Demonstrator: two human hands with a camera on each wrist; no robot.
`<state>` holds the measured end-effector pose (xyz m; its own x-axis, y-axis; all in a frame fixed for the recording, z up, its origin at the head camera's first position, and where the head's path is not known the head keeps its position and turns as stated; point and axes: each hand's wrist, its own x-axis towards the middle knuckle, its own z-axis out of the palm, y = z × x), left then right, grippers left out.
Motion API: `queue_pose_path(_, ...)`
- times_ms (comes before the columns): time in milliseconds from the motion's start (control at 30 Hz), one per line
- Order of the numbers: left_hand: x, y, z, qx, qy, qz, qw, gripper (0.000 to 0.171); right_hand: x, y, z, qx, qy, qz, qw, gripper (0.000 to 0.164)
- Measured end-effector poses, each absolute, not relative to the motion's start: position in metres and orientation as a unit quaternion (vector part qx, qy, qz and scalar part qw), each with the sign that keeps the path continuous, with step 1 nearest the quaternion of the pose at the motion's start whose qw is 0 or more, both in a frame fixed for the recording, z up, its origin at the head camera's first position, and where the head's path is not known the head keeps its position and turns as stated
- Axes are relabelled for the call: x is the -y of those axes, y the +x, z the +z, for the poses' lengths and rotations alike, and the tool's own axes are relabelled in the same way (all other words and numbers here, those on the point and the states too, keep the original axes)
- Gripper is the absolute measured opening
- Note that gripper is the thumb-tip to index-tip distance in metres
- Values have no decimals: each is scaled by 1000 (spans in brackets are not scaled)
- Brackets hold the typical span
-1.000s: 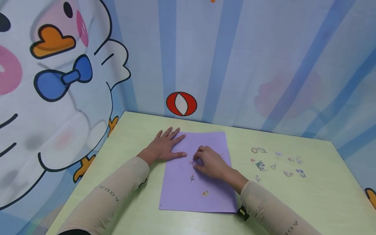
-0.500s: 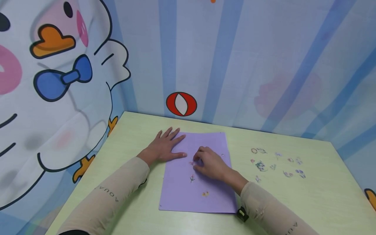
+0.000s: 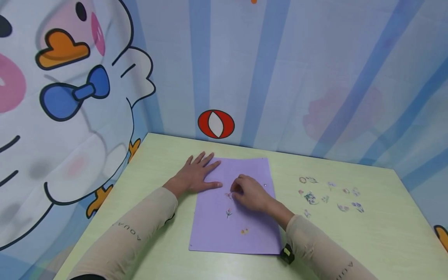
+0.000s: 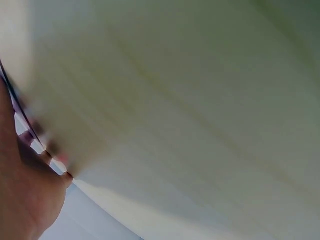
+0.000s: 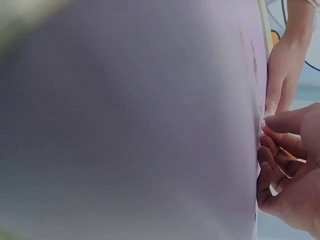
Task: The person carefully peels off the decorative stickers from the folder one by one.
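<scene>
In the head view, a purple sheet (image 3: 213, 233) lies on the table. My left hand (image 3: 194, 175) rests with spread fingers over its upper left edge, the thumb on the sheet. My right hand (image 3: 253, 194) is over the middle of the sheet, fingers curled, with thumb and index finger at a small pinkish flower sticker (image 3: 229, 195). The right wrist view shows these fingertips (image 5: 270, 122) pinching its pale edge against the sheet. Below it on the sheet are a red flower sticker with green leaves (image 3: 229, 212) and a small yellow sticker (image 3: 244, 231).
Several loose flower stickers (image 3: 310, 197) are scattered on the pale table (image 3: 350, 241) to the right of the sheet. A cartoon-printed cloth (image 3: 231, 70) stands behind and to the left of the table. The left wrist view is mostly blurred tabletop (image 4: 175, 125).
My right hand has shifted very slightly to the right, showing more of the pinkish flower sticker. My left hand stays in place.
</scene>
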<state>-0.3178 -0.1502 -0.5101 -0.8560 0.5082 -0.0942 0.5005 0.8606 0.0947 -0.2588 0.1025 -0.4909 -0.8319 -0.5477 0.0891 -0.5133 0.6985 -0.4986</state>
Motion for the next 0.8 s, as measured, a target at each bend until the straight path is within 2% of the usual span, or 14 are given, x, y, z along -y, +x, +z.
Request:
queue_pose_path(300,151,-318,-510,-963,262,35,58,94,-100,-260,-494,-922,-277,-271,20,8)
queue_pose_path(800,150,-319,-512,-963,261,42,55,95,-102,-254,-489,-914,-254,-315,29,8)
